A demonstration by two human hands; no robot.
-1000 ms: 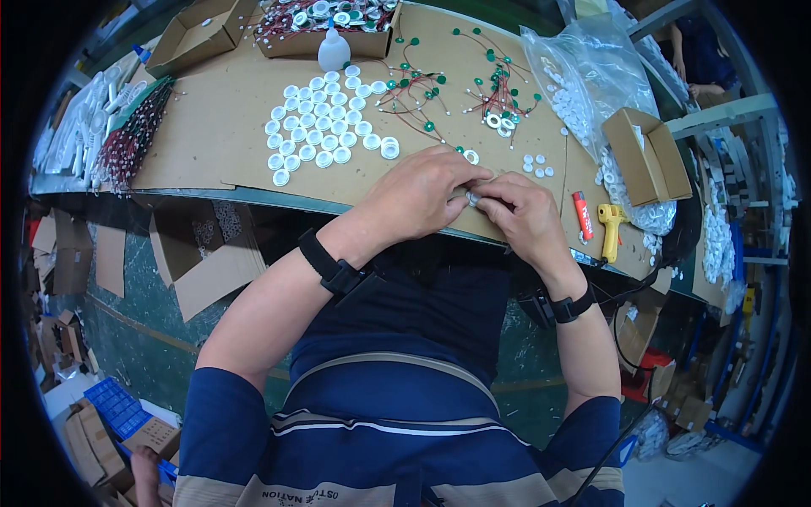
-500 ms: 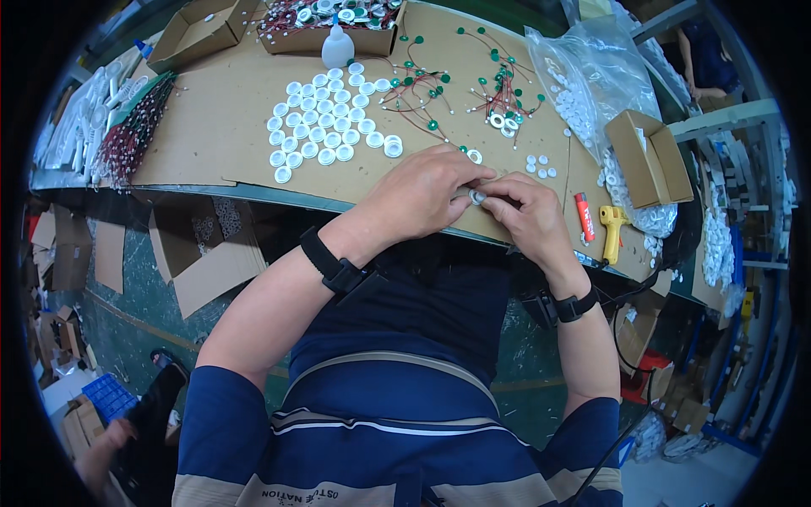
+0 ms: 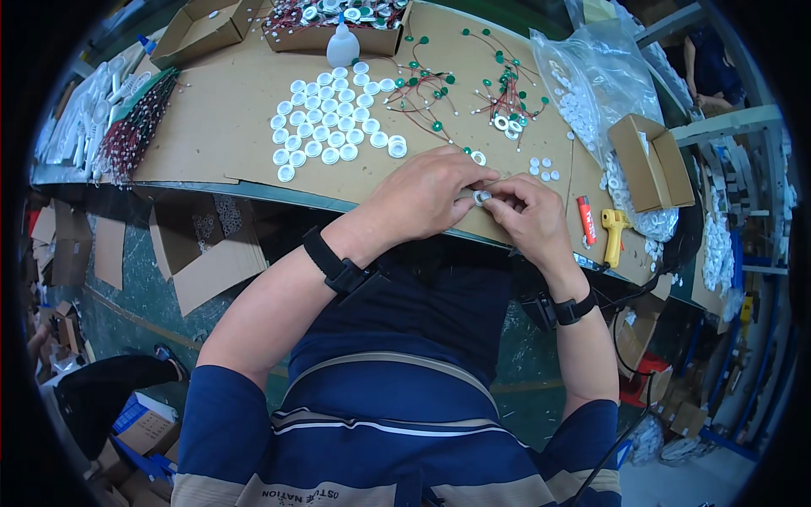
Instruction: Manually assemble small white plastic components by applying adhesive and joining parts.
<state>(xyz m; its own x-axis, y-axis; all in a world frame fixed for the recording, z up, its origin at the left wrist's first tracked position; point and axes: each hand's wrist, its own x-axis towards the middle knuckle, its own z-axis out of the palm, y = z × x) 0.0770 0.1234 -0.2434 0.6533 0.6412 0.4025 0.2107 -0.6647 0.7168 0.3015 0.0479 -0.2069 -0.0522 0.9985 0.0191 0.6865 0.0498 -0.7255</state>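
Close to the table's near edge, my left hand (image 3: 422, 196) and my right hand (image 3: 538, 221) meet, fingertips pinched together. Between them they grip a small round white part (image 3: 481, 197), mostly covered by the fingers. A white ring (image 3: 479, 158) lies just beyond my fingertips. To the left, several round white caps (image 3: 322, 133) are laid out in loose rows. Green discs with thin red wires (image 3: 437, 126) are spread beyond my hands, and a few small white discs (image 3: 546, 176) rest beyond my right hand.
A yellow glue gun (image 3: 613, 228) and a red tube (image 3: 586, 221) lie right of my right hand. Beside them stands an open cardboard box (image 3: 639, 173). A white squeeze bottle (image 3: 343, 49) stands at the back. Red wire bundles (image 3: 135, 131) lie far left.
The white part between my fingers shows slightly more; my hands stay nearly in place. The view has shifted slightly. At lower left, another person's leg and body have moved.
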